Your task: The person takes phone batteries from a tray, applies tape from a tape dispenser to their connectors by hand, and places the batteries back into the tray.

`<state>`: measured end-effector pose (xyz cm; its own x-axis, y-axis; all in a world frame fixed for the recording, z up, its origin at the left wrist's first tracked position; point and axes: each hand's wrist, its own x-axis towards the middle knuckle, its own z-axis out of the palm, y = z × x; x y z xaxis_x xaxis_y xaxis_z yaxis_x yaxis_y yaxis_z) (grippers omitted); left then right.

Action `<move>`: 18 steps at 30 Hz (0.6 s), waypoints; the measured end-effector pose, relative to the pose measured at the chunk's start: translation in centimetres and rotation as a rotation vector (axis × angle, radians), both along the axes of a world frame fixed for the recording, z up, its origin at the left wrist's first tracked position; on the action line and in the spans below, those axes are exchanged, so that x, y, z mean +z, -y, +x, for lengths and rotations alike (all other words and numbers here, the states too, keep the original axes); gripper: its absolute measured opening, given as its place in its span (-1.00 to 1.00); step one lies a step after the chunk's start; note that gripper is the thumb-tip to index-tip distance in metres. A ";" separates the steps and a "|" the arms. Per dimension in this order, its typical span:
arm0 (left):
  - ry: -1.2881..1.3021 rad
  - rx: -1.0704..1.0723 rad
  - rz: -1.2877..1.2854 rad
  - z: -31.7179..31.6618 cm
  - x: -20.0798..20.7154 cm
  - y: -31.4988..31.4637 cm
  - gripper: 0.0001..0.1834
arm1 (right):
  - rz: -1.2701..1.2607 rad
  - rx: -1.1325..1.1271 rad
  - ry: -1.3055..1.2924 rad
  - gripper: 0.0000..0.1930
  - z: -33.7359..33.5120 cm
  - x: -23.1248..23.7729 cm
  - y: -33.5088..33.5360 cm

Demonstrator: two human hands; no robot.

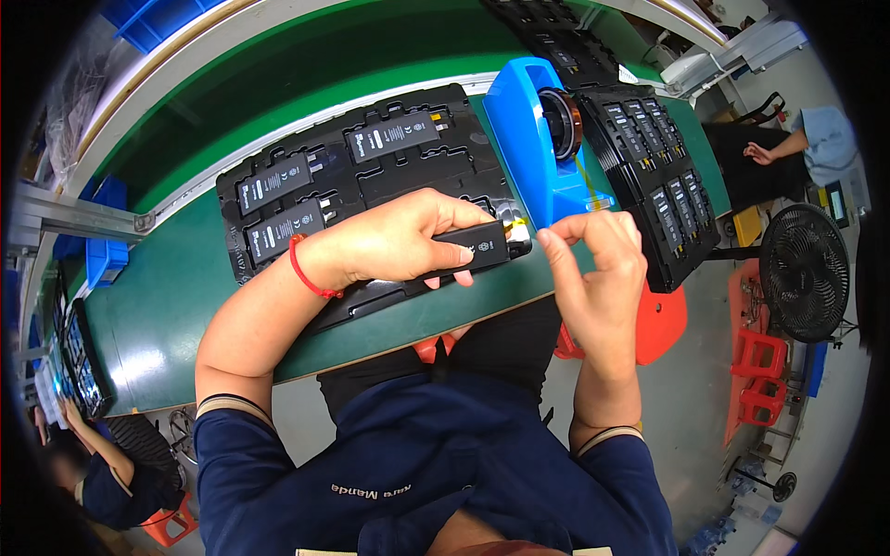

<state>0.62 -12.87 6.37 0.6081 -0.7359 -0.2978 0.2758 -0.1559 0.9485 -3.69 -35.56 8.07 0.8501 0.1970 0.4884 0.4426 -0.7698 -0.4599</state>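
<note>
My left hand (pixel 399 239) is closed around a flat black battery pack (pixel 488 246), holding it above the near right part of a black moulded tray (pixel 475 109). A small yellow piece (pixel 517 223) shows at the pack's right end, beside pale connector parts. Just right of that end is my right hand (pixel 601 269), thumb and forefinger brought together in a pinch. Whatever lies between those fingertips is too small to make out. Behind both hands stands a blue tape dispenser (pixel 519 111) carrying a roll of amber tape (pixel 571 125).
Several similar packs (pixel 394 137) lie in the tray. Stacked trays of packs (pixel 649 148) stand right of the dispenser on the green bench (pixel 158 334). A black fan (pixel 803 271) and red stools (pixel 763 375) are farther right. Other people are at both sides.
</note>
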 end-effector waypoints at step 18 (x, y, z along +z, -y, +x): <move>0.066 -0.004 -0.032 0.2 0.1 -0.3 -0.59 | 0.093 0.030 0.003 -0.89 -0.2 -1.5 -1.5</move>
